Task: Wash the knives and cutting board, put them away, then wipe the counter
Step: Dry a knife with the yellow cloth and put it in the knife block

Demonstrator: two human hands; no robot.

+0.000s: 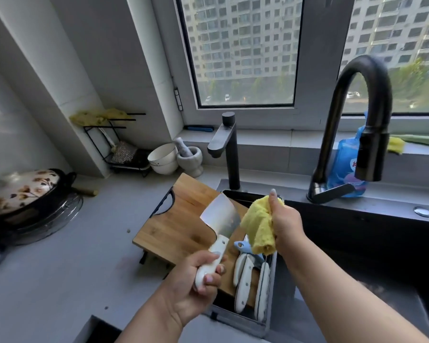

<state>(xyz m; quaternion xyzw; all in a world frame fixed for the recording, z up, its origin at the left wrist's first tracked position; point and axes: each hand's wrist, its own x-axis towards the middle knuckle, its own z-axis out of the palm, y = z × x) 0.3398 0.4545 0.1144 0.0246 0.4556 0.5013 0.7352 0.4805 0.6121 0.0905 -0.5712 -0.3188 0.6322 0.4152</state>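
Left hand (192,280) closed in a full grip around the white handle of a broad steel cleaver (221,217), blade raised and tilted over the right edge of the grey tabletop (60,268), where it meets the dark sink (357,243). Right hand (286,222) closed around a bunched yellow washing cloth (258,226), held just beside the blade's flat; whether cloth and steel touch cannot be told. Below, a rectangular wooden cutting board with a black handle cut-out (181,219) lies across the tabletop's right edge, partly over a metal drain tray (268,293) set in the sink's left end. In the tray lie several more white-handled knives (248,278) and a pale blue tool, unwashed as far as can be judged. A curved black tap (364,115) stands at the sink's far edge; no water is seen running.

Step in hand, by judgement: wiping the cleaver. It is best done with the cloth laid flat on the blade and drawn from the spine towards the edge, fingers behind the cloth and never across the edge. A firm hold on the handle steadies the wet blade. The task appears early.
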